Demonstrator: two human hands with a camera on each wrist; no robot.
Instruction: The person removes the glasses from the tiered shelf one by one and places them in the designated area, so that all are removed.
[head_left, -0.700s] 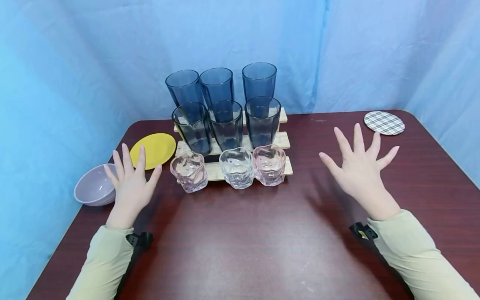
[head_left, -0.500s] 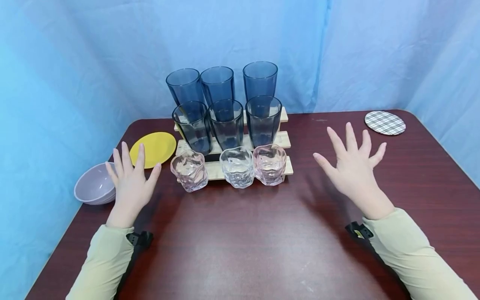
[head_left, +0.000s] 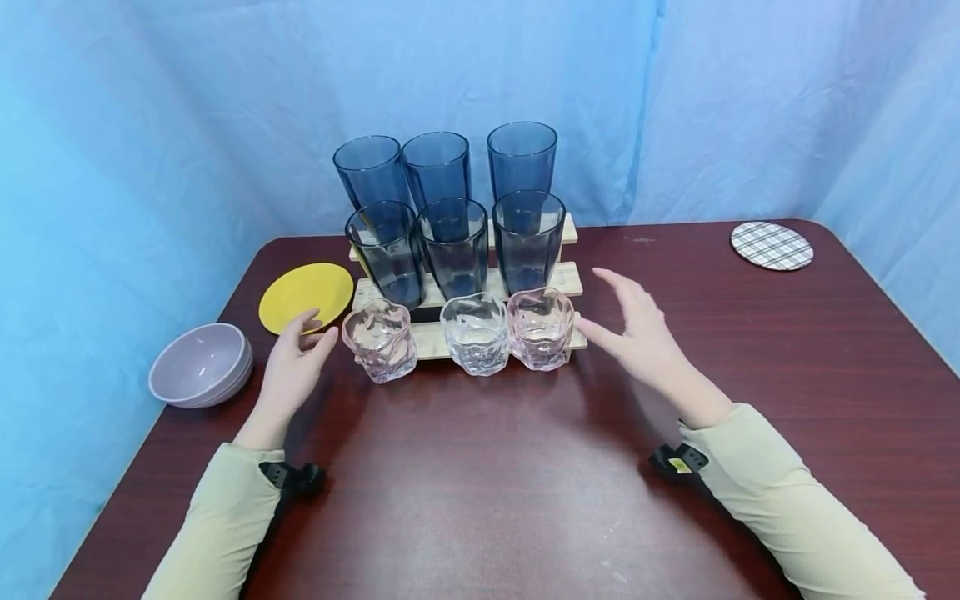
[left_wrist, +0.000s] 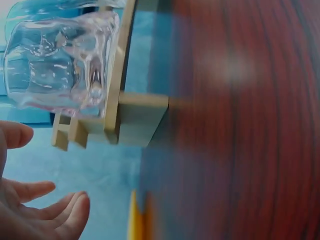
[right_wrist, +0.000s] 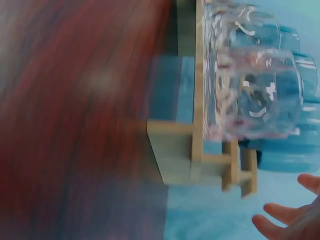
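A tiered wooden rack (head_left: 430, 340) carries several tall blue-grey glasses (head_left: 453, 258) on its upper steps. Along the front step stand three short wavy tumblers: a pinkish one (head_left: 381, 343) at the left, a clear one (head_left: 476, 335) in the middle and a pink one (head_left: 540, 329) at the right. My left hand (head_left: 288, 372), fingers loosely bent, hovers just left of the left tumbler and holds nothing. Beside the rack's right end, my right hand (head_left: 641, 342) has thumb and fingers spread apart, near the pink tumbler; whether the thumb touches anything, I cannot tell.
Stacked lilac bowls (head_left: 201, 367) stand at the table's left edge, with a yellow plate (head_left: 306, 296) behind them. A round checked mat (head_left: 772, 245) lies at the far right corner. Blue curtains (head_left: 720, 108) surround the dark red table (head_left: 495, 500).
Both hands have moved inward toward the rack, the right hand farther than the left. Their widely spread fingers have drawn together and bent. Glasses and rack stay in place.
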